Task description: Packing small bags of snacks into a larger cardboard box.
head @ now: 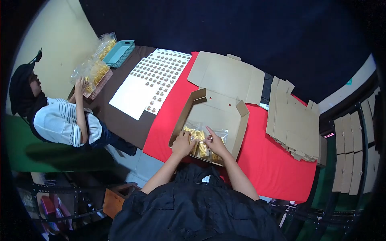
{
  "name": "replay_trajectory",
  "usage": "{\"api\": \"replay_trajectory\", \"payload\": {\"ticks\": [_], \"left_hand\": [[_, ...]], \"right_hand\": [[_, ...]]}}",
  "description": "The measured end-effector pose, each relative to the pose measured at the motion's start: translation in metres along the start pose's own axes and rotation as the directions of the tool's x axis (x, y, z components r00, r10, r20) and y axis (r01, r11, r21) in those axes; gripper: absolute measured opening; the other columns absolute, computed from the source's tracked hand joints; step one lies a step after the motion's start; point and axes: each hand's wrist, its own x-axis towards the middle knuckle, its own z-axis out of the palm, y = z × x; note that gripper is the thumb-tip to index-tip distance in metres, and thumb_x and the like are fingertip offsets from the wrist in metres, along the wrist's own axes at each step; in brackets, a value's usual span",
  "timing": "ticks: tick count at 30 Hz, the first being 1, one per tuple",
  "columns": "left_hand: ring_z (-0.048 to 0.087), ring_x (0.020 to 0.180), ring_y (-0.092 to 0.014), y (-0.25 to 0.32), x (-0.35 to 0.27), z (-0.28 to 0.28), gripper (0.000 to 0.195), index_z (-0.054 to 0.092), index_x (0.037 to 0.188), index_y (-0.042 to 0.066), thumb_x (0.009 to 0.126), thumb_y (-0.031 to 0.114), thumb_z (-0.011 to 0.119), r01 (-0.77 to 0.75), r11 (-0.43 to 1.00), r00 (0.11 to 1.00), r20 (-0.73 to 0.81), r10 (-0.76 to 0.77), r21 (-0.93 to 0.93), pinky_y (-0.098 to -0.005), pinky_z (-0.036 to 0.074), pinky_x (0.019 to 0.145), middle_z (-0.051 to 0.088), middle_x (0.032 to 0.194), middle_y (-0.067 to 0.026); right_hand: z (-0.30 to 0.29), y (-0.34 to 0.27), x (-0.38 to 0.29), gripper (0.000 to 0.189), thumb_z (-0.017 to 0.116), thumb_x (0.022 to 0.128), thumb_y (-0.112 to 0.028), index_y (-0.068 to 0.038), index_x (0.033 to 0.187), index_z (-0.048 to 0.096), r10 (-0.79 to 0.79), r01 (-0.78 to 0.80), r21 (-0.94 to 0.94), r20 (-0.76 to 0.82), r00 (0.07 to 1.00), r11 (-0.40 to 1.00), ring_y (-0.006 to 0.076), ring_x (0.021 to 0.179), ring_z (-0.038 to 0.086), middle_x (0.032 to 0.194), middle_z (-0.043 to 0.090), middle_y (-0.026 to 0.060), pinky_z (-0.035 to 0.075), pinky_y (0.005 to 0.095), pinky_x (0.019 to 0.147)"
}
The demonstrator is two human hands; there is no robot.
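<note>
An open cardboard box (pixel 223 117) lies on the red cloth in front of me, its lid folded back away from me. Clear plastic bags of yellow snack sticks (pixel 202 149) lie in a row along the box's near side. My left hand (pixel 182 144) rests on the bags at the left, fingers bent over them. Over the middle and right bags is my right hand (pixel 216 144), its index finger extended and the others curled. Whether either hand grips a bag cannot be told.
Flattened cardboard boxes (pixel 295 126) are stacked at the right. Sticker sheets (pixel 162 72) lie left of the box. Further left, a co-worker (pixel 64 117) has a hand at a pink basket (pixel 102 85) of filled bags, near a teal basket (pixel 119 54).
</note>
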Motion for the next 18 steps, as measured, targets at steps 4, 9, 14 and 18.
{"api": "replay_trajectory", "payload": {"ticks": [4,9,14,18], "left_hand": [[0.056,0.098,-0.033,-0.002,0.002,0.001,0.049,0.051,0.107,0.012,0.075,0.046,0.063,0.009,0.999,0.996,0.090,-0.013,0.044,-0.0457,0.048,0.079,0.047,0.118,-0.0122],[0.054,0.102,-0.031,0.000,0.002,0.000,0.047,0.052,0.109,0.014,0.073,0.041,0.066,0.043,0.997,0.993,0.111,-0.050,0.062,-0.0446,0.048,0.082,0.046,0.119,-0.0118],[0.053,0.104,-0.032,-0.004,0.004,0.003,0.047,0.052,0.109,0.014,0.073,0.041,0.065,0.032,0.998,0.990,0.135,-0.039,0.049,-0.0444,0.047,0.084,0.046,0.120,-0.0121],[0.051,0.106,-0.034,-0.009,0.001,0.002,0.049,0.052,0.111,0.014,0.073,0.042,0.065,0.007,0.999,0.994,0.111,-0.012,0.042,-0.0438,0.046,0.086,0.044,0.123,-0.0132]], "right_hand": [[0.002,0.021,-0.009,0.073,0.057,0.078,-0.002,-0.011,0.141,0.022,-0.027,-0.017,-0.208,-0.206,0.978,0.978,0.0137,0.060,0.058,0.069,0.060,0.0086,0.049,0.0294,0.058],[-0.001,0.025,-0.022,0.077,0.056,0.077,0.002,-0.007,0.142,0.015,0.134,-0.138,0.002,-0.232,0.963,0.990,0.0196,0.058,0.059,0.065,0.058,0.0131,0.049,0.0325,0.056],[-0.002,0.025,-0.025,0.080,0.057,0.075,-0.001,-0.006,0.142,0.012,-0.057,-0.058,-0.412,-0.261,0.964,0.909,0.0334,0.061,0.060,0.064,0.056,0.0221,0.046,0.0408,0.057],[-0.013,-0.009,-0.027,0.082,0.063,0.074,-0.007,-0.007,0.141,0.015,0.225,-0.258,-0.390,-0.129,0.966,0.884,0.0395,0.091,0.058,0.100,0.057,0.0282,0.048,0.0438,0.078]]}}
